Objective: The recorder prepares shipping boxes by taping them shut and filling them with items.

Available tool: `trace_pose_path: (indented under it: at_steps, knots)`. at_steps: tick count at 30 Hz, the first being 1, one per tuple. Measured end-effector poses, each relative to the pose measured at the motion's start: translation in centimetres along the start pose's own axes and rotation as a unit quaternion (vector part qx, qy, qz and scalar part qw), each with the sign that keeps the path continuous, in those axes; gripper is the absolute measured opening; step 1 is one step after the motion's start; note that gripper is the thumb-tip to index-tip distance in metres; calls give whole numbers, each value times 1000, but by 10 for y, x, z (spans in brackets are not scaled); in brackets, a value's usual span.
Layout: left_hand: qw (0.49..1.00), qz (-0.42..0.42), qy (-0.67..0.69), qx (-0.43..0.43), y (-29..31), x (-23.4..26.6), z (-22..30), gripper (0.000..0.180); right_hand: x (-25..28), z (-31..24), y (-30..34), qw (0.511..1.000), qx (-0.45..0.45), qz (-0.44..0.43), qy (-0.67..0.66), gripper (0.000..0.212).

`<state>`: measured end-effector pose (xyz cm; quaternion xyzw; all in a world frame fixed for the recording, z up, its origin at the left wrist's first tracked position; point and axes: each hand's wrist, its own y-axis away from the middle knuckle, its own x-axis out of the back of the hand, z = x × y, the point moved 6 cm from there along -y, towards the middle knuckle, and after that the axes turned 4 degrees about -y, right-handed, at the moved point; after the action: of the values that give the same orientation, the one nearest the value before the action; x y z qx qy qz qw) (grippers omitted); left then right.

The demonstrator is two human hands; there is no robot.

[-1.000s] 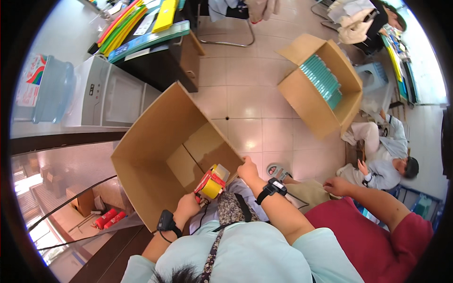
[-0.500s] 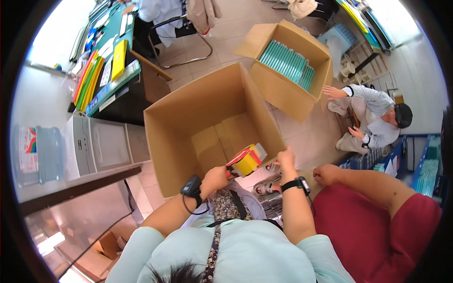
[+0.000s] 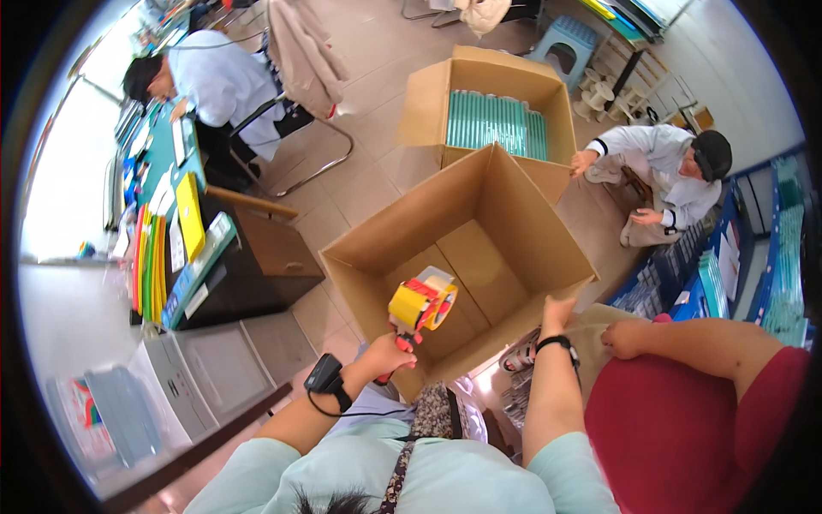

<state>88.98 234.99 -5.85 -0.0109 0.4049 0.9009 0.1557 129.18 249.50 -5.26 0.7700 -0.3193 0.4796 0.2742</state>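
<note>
My left hand is closed around the handle of a red tape dispenser loaded with a wide roll of yellow tape. It holds the dispenser up over the near left edge of a large open cardboard box. The box stands tilted in front of me, and its bare bottom with a centre seam shows inside. At the box's near right corner, my right hand grips the edge, with its fingers partly hidden behind the wall.
Beyond stands another open carton holding rows of green-edged flat items. A crouching person touches its flap. A person in red is close on my right. To the left are a desk, a grey cabinet and a water bottle.
The large box has turned and shifted right, nearer the other carton. My left hand has raised the tape dispenser and swung it left; my right hand has moved right, still at the box edge.
</note>
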Motion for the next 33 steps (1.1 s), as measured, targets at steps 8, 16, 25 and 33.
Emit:
trace_pose_path:
  at_steps: [8, 16, 25, 33]
  knots:
    - [1000, 6, -5, 13, 28, 97, 29, 13, -88, 129, 241, 965, -78, -176, -179, 60]
    - [989, 49, -139, -17, 25, 154, 50, 15, -130, 111, 248, 995, -11, -82, -51, 32]
    - [919, 155, -353, -76, 9, 176, 72, 15, -56, 74, 155, 988, -110, 54, -94, 23]
    - [877, 210, -377, -211, -48, 138, 120, 29, -27, 42, 108, 992, -103, 45, -54, 21]
